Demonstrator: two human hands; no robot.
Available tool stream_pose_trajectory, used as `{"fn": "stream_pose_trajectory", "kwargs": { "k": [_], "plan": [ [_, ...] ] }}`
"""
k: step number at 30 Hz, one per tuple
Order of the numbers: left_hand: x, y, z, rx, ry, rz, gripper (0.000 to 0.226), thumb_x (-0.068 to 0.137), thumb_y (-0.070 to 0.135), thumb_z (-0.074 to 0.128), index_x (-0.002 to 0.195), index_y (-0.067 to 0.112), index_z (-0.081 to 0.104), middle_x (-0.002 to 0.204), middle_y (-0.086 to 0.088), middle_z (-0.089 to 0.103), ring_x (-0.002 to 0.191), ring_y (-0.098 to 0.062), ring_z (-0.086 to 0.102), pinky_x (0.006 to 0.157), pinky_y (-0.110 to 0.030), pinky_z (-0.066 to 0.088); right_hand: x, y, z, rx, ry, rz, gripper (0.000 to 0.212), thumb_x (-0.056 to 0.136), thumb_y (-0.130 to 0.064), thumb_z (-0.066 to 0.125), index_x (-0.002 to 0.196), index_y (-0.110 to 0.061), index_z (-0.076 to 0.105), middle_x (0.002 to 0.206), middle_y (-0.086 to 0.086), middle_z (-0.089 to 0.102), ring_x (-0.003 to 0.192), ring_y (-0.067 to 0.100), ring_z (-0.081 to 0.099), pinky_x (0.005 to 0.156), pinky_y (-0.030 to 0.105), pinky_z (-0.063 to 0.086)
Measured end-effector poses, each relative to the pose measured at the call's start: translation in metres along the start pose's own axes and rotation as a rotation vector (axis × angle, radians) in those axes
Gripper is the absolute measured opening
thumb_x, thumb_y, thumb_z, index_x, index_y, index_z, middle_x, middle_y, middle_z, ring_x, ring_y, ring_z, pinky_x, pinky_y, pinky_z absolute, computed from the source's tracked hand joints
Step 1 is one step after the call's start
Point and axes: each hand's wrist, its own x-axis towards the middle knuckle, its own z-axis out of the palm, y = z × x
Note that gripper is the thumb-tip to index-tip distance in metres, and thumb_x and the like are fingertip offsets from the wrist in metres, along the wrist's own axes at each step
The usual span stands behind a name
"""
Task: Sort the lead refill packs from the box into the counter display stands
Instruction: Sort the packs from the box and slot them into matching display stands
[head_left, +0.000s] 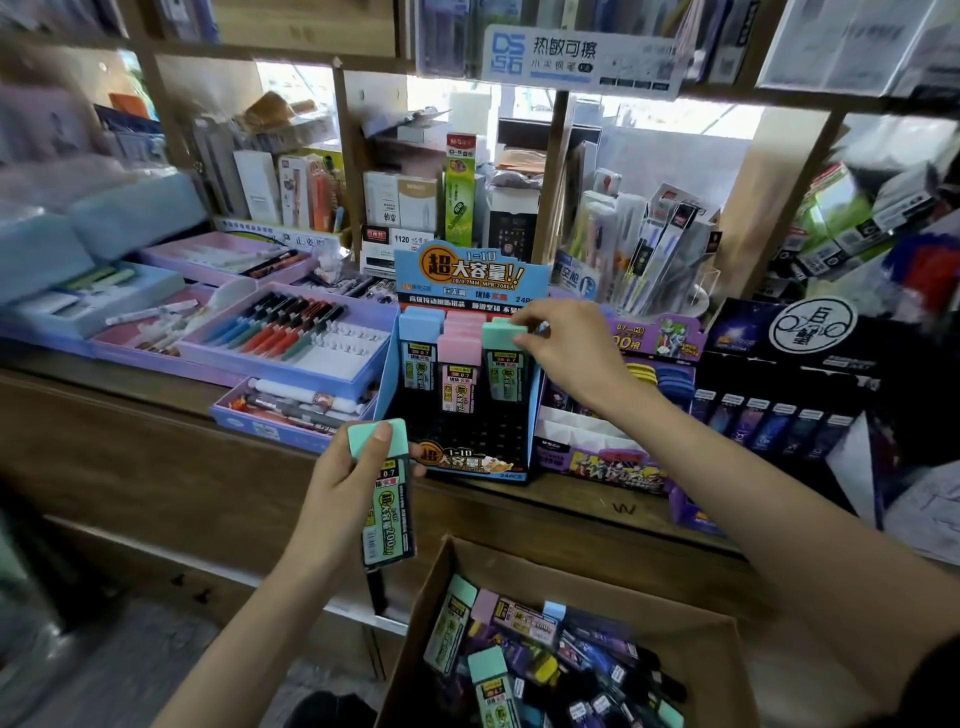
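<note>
A blue counter display stand (535, 415) on the wooden counter holds lead refill packs with blue, pink and green caps in its upper rows. My right hand (566, 348) pinches the mint-green cap of a pack (503, 364) standing in the stand's right column. My left hand (343, 488) grips another green-capped pack (387, 512) upright, in front of the stand's lower left corner. Below, an open cardboard box (696, 621) holds several more packs (519, 654), green, pink, blue and dark purple ones mixed.
A purple display stand (613, 457) and a black one (789, 405) with dark packs stand to the right. Purple trays of pens (291, 338) lie to the left. Shelves behind are crowded with stationery. The wooden counter edge (156, 415) runs in front.
</note>
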Motion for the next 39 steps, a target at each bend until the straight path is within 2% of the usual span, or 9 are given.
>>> {"fn": "stream_pose_trajectory", "kwargs": {
  "k": [6,14,17,20,22,25,31,35,39],
  "plan": [
    [-0.002,-0.001,0.000,0.091,0.006,0.001,0.021,0.094,0.038,0.047,0.096,0.021,0.059,0.081,0.006,0.073,0.071,-0.007,0.066,0.063,-0.026,0.046,0.004,0.003,0.000,0.024,-0.030,-0.005,0.025,0.083,-0.015,0.069,0.108,-0.011,0.070,0.106,0.007,0.070,0.090,0.016,0.058,0.082,0.026,0.042],
    [0.001,0.000,0.009,0.099,-0.009,0.014,0.021,0.094,0.039,0.048,0.097,0.021,0.058,0.078,0.004,0.067,0.068,-0.005,0.064,0.062,-0.025,0.047,-0.005,0.012,0.015,-0.058,-0.029,-0.027,0.012,0.086,-0.009,0.063,0.096,-0.005,0.059,0.096,0.012,0.064,0.088,0.026,0.057,0.071,0.031,0.040],
    [0.002,0.002,0.015,0.100,-0.052,0.031,0.021,0.094,0.037,0.047,0.097,0.020,0.059,0.082,0.002,0.069,0.074,-0.009,0.066,0.063,-0.023,0.050,-0.003,0.009,0.012,-0.180,-0.046,-0.078,0.012,0.089,-0.011,0.060,0.096,-0.001,0.062,0.103,0.012,0.053,0.093,0.027,0.053,0.076,0.035,0.044],
    [0.003,0.007,0.023,0.076,-0.084,0.040,0.019,0.095,0.036,0.046,0.097,0.023,0.059,0.077,0.012,0.071,0.071,0.000,0.067,0.054,-0.012,0.048,-0.010,-0.001,0.004,-0.184,-0.039,-0.100,0.023,0.092,-0.022,0.057,0.105,-0.004,0.063,0.109,0.008,0.046,0.103,0.022,0.045,0.088,0.033,0.042],
    [0.005,0.010,0.027,0.037,-0.103,0.052,0.019,0.093,0.037,0.047,0.099,0.023,0.059,0.080,0.013,0.072,0.074,0.000,0.067,0.054,-0.011,0.048,-0.025,-0.014,-0.001,0.011,-0.050,-0.075,0.026,0.095,-0.030,0.052,0.107,-0.009,0.063,0.104,0.002,0.048,0.098,0.013,0.048,0.086,0.027,0.039],
    [0.011,0.017,0.036,0.033,-0.140,0.088,0.032,0.084,0.048,0.050,0.104,0.024,0.058,0.090,0.007,0.071,0.084,-0.004,0.068,0.063,-0.016,0.050,-0.052,-0.034,-0.007,0.450,-0.263,0.004,0.020,0.097,-0.030,0.046,0.102,-0.018,0.063,0.092,-0.007,0.060,0.081,0.003,0.059,0.074,0.026,0.047],
    [0.020,0.028,0.055,0.042,-0.191,0.150,0.033,0.081,0.048,0.050,0.105,0.026,0.058,0.086,0.013,0.070,0.081,-0.001,0.067,0.061,-0.014,0.051,-0.072,-0.040,-0.008,0.560,-0.279,0.057,0.021,0.094,-0.017,0.053,0.115,-0.016,0.054,0.104,0.004,0.061,0.096,0.019,0.059,0.085,0.034,0.051],
    [0.025,0.023,0.054,0.276,-0.225,0.265,0.026,0.083,0.048,0.051,0.103,0.031,0.052,0.095,0.014,0.065,0.087,0.010,0.060,0.068,-0.007,0.046,-0.064,-0.025,-0.015,0.537,-0.176,0.074,0.015,0.089,-0.013,0.060,0.102,-0.017,0.053,0.096,-0.001,0.060,0.091,0.015,0.060,0.077,0.024,0.051],
    [0.047,0.004,0.035,0.895,-0.216,0.393,0.057,0.079,0.043,0.068,0.124,0.015,0.049,0.120,-0.001,0.053,0.113,-0.014,0.049,0.093,-0.029,0.041,-0.045,-0.005,-0.025,0.511,0.022,0.134,0.014,0.090,-0.012,0.060,0.097,-0.020,0.051,0.095,-0.004,0.058,0.088,0.008,0.058,0.068,0.011,0.049]
  ]
}}
